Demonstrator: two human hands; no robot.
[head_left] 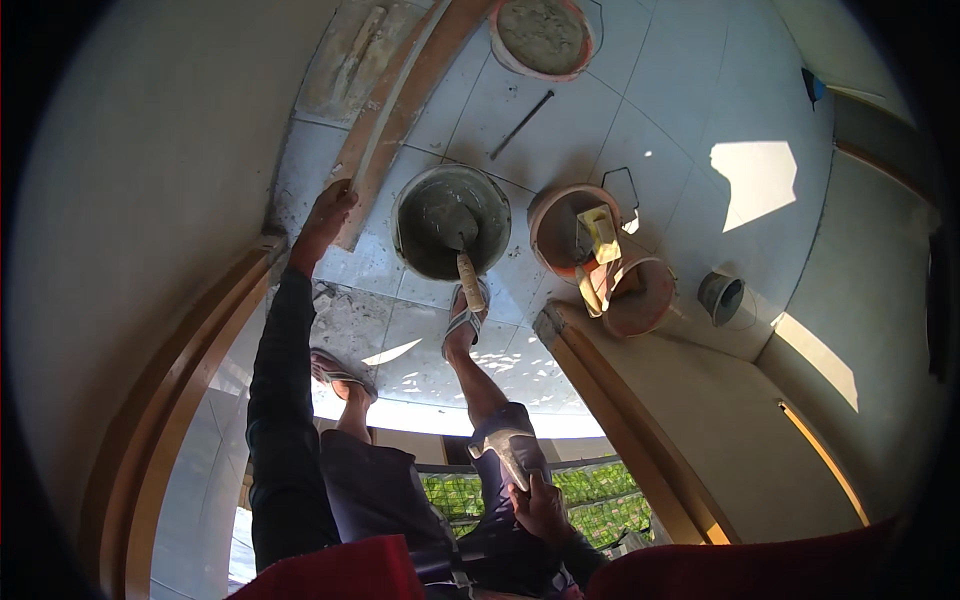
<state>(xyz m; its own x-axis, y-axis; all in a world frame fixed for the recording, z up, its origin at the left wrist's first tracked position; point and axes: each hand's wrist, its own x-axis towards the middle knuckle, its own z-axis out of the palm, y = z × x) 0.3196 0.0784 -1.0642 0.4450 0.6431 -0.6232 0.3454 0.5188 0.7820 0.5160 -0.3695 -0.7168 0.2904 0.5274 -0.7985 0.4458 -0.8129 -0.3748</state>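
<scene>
My left hand (pixel 327 222) reaches forward on the left, fingers closed on the near end of a long pale straightedge (pixel 388 105). The straightedge runs away from me along a brown wooden board (pixel 407 112) on the floor. Low in front of my right leg, my right hand (pixel 543 510) grips the handle of a hammer (pixel 507 450), its pale grey head pointing away from me. Between my hands, farther forward, stands a mortar-smeared bucket (pixel 401 232). A trowel (pixel 467 275) rests in it, blade inside and its worn handle over the near rim.
An orange bucket (pixel 541 232) with a yellow float (pixel 603 235) stands to the right, beside another tipped bucket (pixel 650 305). A small grey bucket (pixel 720 297) is farther right. A mortar-filled tub (pixel 542 40) and a dark rod (pixel 522 125) lie ahead. Wooden door frames (pixel 640 425) flank me.
</scene>
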